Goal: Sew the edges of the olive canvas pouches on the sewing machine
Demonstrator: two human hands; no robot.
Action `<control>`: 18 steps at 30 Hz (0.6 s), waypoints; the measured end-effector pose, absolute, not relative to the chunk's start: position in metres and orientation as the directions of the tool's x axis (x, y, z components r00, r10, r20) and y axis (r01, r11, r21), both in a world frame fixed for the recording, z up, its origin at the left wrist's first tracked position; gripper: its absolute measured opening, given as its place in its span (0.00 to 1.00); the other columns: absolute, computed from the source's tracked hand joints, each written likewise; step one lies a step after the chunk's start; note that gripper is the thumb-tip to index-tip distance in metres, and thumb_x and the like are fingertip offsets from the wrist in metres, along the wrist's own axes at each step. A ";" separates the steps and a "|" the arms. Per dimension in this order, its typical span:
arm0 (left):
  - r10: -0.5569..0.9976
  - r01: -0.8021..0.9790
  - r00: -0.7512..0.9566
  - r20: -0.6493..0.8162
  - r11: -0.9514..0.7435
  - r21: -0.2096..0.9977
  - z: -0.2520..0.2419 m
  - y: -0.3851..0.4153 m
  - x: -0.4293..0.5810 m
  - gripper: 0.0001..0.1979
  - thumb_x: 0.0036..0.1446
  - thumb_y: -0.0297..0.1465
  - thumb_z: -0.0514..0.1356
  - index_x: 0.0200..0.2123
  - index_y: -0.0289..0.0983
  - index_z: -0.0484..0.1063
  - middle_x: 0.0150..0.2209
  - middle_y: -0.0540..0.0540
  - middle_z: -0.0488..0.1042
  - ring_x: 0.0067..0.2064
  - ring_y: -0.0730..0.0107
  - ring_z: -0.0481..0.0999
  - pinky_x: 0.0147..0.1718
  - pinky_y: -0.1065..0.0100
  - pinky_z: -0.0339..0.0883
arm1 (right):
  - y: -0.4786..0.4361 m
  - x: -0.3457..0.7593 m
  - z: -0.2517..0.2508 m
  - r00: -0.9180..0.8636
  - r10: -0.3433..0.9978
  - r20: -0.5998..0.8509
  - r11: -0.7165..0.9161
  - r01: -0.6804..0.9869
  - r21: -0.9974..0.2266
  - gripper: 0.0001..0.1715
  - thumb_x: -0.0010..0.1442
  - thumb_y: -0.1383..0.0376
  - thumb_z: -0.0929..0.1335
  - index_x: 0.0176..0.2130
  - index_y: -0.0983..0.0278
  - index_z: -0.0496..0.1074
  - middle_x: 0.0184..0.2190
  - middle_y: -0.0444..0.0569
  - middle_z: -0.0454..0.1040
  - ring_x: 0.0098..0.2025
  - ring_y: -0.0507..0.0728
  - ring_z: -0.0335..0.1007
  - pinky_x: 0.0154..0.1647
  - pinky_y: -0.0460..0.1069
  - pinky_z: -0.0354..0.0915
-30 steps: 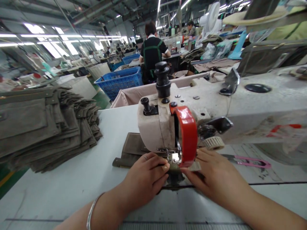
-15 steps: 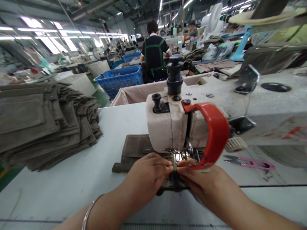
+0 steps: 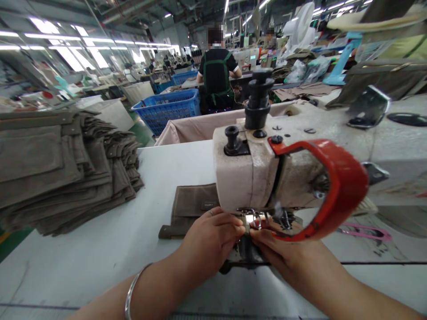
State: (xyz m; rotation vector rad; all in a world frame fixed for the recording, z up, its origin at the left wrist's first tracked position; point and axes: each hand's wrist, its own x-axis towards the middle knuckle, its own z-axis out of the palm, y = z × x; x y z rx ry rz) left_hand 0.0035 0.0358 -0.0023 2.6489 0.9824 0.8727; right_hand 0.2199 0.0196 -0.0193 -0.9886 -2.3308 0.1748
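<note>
A brown-grey fabric piece (image 3: 191, 202) with a small label lies on the white table, its right part under the head of the sewing machine (image 3: 235, 178). My left hand (image 3: 213, 233) presses its fingertips together on the fabric's edge, just left of the presser foot. From the right, my right hand (image 3: 283, 249) pinches the same piece close to the needle, its fingers partly behind the red curved guard (image 3: 350, 186). The fingertips of both hands almost meet. Exactly how the fabric sits between them is hidden.
A tall stack of brown-grey fabric pieces (image 3: 66, 169) stands on the left. Pink thread snips (image 3: 367, 231) lie right of the guard. Beyond the table are a pinkish cloth-lined bin (image 3: 190, 129), a blue basket (image 3: 167, 109) and a seated co-worker (image 3: 216, 71).
The view has shifted slightly, so the machine appears farther right and the guard covers part of the snips. Both hands stay at the needle with the fabric, nearly unmoved.
</note>
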 end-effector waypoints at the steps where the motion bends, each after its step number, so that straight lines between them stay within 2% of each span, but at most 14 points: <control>1: 0.635 0.533 0.613 0.470 -0.772 0.347 -0.003 0.037 0.003 0.08 0.64 0.27 0.55 0.39 0.38 0.75 0.40 0.49 0.79 0.43 0.70 0.77 0.47 0.66 0.70 | 0.021 0.220 -0.020 -0.548 0.682 0.483 0.719 0.621 -0.311 0.16 0.66 0.70 0.60 0.41 0.65 0.77 0.40 0.56 0.77 0.37 0.63 0.74 0.33 0.57 0.73; 4: 0.621 0.532 0.623 0.475 -0.782 0.324 -0.006 0.042 0.003 0.07 0.64 0.27 0.56 0.39 0.38 0.74 0.41 0.49 0.79 0.44 0.69 0.77 0.48 0.65 0.70 | 0.025 0.220 -0.021 -0.554 0.665 0.500 0.725 0.640 -0.254 0.16 0.64 0.71 0.60 0.40 0.65 0.77 0.38 0.57 0.78 0.36 0.64 0.75 0.33 0.58 0.74; 11: 0.720 0.575 0.566 0.401 -0.694 0.434 -0.010 0.048 0.005 0.07 0.63 0.28 0.57 0.40 0.39 0.75 0.39 0.49 0.79 0.45 0.65 0.76 0.49 0.62 0.71 | 0.033 0.221 -0.027 -0.562 0.697 0.444 0.699 0.669 -0.252 0.14 0.63 0.72 0.62 0.38 0.64 0.76 0.45 0.57 0.76 0.43 0.65 0.73 0.45 0.62 0.71; 18: 0.747 0.597 0.561 0.356 -0.663 0.451 -0.004 0.048 0.006 0.08 0.63 0.27 0.57 0.39 0.41 0.76 0.40 0.49 0.79 0.46 0.64 0.76 0.50 0.59 0.71 | 0.034 0.218 -0.024 -0.552 0.702 0.449 0.689 0.685 -0.235 0.14 0.63 0.71 0.62 0.36 0.64 0.76 0.43 0.57 0.76 0.36 0.59 0.72 0.38 0.55 0.72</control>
